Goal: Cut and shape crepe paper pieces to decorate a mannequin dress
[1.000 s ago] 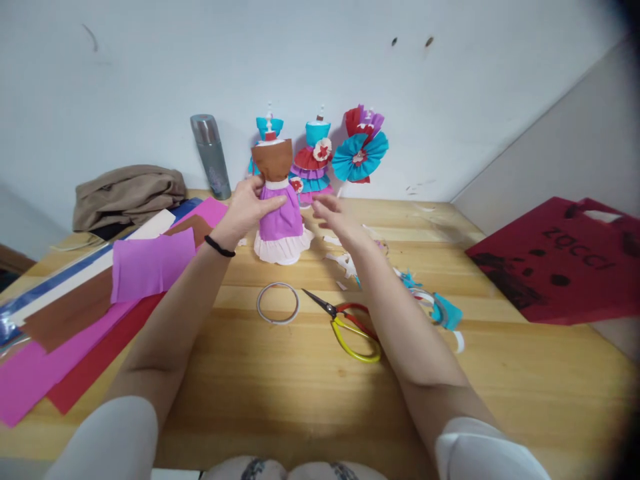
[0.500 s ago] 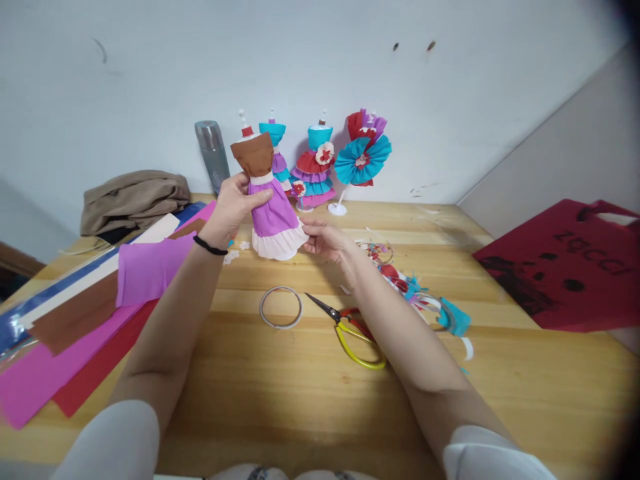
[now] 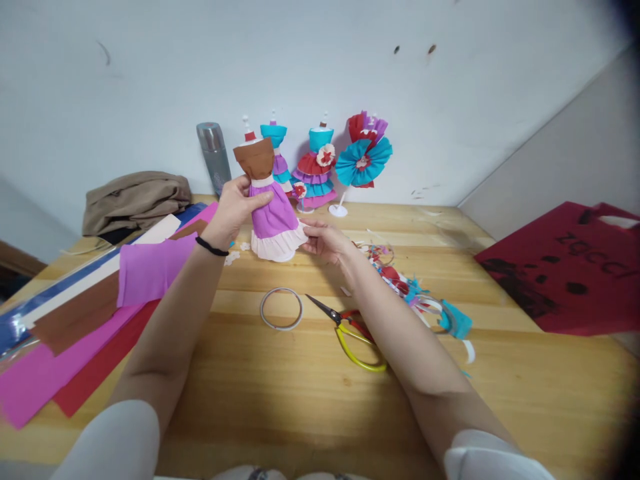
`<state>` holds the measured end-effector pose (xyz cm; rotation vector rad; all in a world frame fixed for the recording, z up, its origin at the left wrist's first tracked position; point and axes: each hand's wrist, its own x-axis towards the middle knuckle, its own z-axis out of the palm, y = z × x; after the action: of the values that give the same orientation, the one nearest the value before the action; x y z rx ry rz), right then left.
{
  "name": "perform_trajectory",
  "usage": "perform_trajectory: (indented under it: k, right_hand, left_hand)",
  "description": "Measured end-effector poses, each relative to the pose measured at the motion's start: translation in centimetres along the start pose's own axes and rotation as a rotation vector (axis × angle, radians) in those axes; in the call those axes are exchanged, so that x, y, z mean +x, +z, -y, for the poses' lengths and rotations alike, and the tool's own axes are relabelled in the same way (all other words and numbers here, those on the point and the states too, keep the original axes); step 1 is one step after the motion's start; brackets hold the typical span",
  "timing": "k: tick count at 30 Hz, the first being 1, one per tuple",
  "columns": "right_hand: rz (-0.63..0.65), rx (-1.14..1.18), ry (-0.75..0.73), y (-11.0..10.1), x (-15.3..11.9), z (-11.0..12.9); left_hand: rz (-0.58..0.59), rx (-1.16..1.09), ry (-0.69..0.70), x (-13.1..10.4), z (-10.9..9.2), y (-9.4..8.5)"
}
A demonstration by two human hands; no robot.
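Observation:
A small dress form point(image 3: 273, 208) wears a brown crepe-paper bodice, a purple skirt and a pale pink ruffled hem. My left hand point(image 3: 239, 208) is closed around its waist, thumb across the front of the skirt. At the hem's right side, my right hand point(image 3: 325, 241) pinches the pale ruffle point(image 3: 280, 245) between thumb and fingers. The form leans slightly left, its base mostly hidden under the skirt. Nearer me on the table lie a thin roll of tape point(image 3: 281, 309) and a pair of scissors point(image 3: 345, 327) with yellow and red handles, partly behind my right forearm.
Several dressed forms, one with a blue paper rosette point(image 3: 364, 162), stand by the wall. Crepe-paper sheets point(image 3: 80, 313), a brown cloth point(image 3: 135, 200) and a flask point(image 3: 213, 157) are left. Paper scraps point(image 3: 400, 280) and a red bag point(image 3: 565, 267) are right.
The view has shifted very slightly. The dress form's top has tipped a little; both hands keep the same hold on the dress.

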<state>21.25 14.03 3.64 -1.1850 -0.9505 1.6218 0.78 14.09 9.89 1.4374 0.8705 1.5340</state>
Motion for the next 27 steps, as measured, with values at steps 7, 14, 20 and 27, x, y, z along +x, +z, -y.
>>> perform_trajectory:
  k: [7,14,20,27]
  right_hand:
    - [-0.115,-0.215,-0.251,-0.4,0.6,-0.3]
    - [0.151,-0.605,-0.624,-0.2,0.8,-0.7]
    - [0.149,-0.559,-0.499,-1.5,0.5,0.4]
    - [0.559,-0.973,-0.457,-1.2,-6.7,5.7]
  left_hand:
    - [0.043,0.060,-0.012,0.1,0.7,-0.3]
    - [0.188,0.079,-0.002,0.3,1.3,-0.1]
    - [0.281,0.035,-0.004,0.5,0.9,-1.5]
    - [0.285,-0.082,0.002,0.1,-1.6,-3.6]
